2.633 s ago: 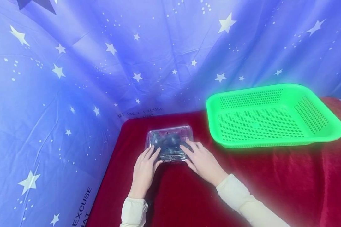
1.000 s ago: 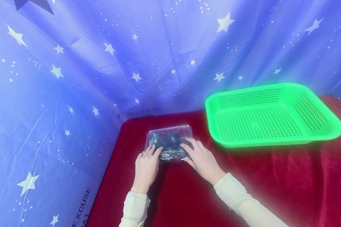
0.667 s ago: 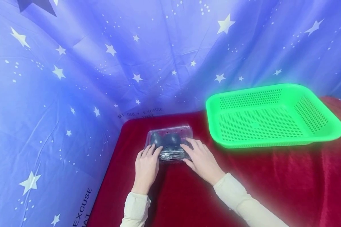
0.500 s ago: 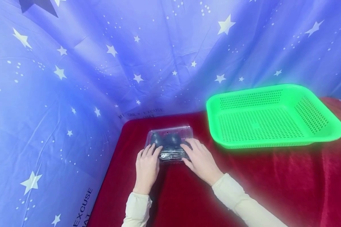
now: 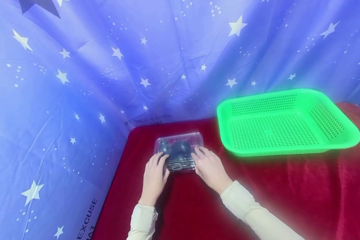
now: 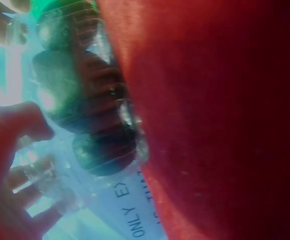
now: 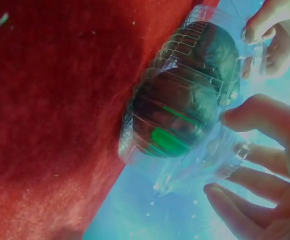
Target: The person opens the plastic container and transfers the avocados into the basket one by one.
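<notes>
A clear plastic clamshell box [image 5: 180, 163] sits on the red cloth, its ridged wall facing the person. Through the plastic show dark, smooth, roundish pieces [image 6: 60, 85], fruit-like in shape. At the box's left front corner, the left hand [image 5: 154, 176] grips the edge; its thumb and bent fingers lie on either side of the clear rim in the left wrist view. The right hand [image 5: 210, 168] holds the right front corner in the same way, its thumb [image 7: 250, 115] at the upper face and the other fingers round the rim.
A bright green perforated plastic basket [image 5: 288, 150] stands to the right, behind the right hand. Red velvety cloth [image 5: 258, 193] covers the table. A blue star-print curtain [image 5: 168, 50] hangs close along the back and left edges.
Both hands stay at the front corners of the box. The right hand's thumb has drawn in against the box, and the left hand's fingers have shifted slightly. Box and basket keep their places.
</notes>
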`<state>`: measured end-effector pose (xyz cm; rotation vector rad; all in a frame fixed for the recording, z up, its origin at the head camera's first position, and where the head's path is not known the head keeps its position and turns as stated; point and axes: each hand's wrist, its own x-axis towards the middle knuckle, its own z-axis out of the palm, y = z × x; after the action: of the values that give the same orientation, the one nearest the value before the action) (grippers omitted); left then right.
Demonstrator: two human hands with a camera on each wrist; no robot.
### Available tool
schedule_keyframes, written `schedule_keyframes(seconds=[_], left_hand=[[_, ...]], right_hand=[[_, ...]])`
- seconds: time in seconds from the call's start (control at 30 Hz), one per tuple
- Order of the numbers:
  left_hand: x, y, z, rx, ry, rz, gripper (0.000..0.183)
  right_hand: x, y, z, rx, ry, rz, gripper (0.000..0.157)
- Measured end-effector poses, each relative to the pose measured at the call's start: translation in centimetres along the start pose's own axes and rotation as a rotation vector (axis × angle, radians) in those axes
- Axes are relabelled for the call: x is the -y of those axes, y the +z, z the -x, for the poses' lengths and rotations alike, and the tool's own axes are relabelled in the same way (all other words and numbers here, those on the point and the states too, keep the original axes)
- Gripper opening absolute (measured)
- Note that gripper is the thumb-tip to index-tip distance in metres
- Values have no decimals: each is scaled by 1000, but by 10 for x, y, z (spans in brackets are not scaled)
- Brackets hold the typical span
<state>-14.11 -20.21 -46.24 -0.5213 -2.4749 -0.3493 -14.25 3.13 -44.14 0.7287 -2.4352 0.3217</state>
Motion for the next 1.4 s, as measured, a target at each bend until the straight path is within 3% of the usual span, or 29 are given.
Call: schedule_keyframes(seconds=[0.3, 0.83, 1.07, 1.4], left_hand=[[6, 3, 4, 4, -27, 63, 48], [3, 3, 2, -25, -27, 62, 50], [1, 3, 1, -24, -49, 68, 55], [0, -2, -3, -5, -74, 81, 54]], right_hand=[[7, -2, -3, 8, 7, 40, 40], [7, -7, -17, 61, -12, 105, 35], [6, -22, -33, -15, -12, 88, 23], [3, -30, -32, 46, -11, 41, 26]])
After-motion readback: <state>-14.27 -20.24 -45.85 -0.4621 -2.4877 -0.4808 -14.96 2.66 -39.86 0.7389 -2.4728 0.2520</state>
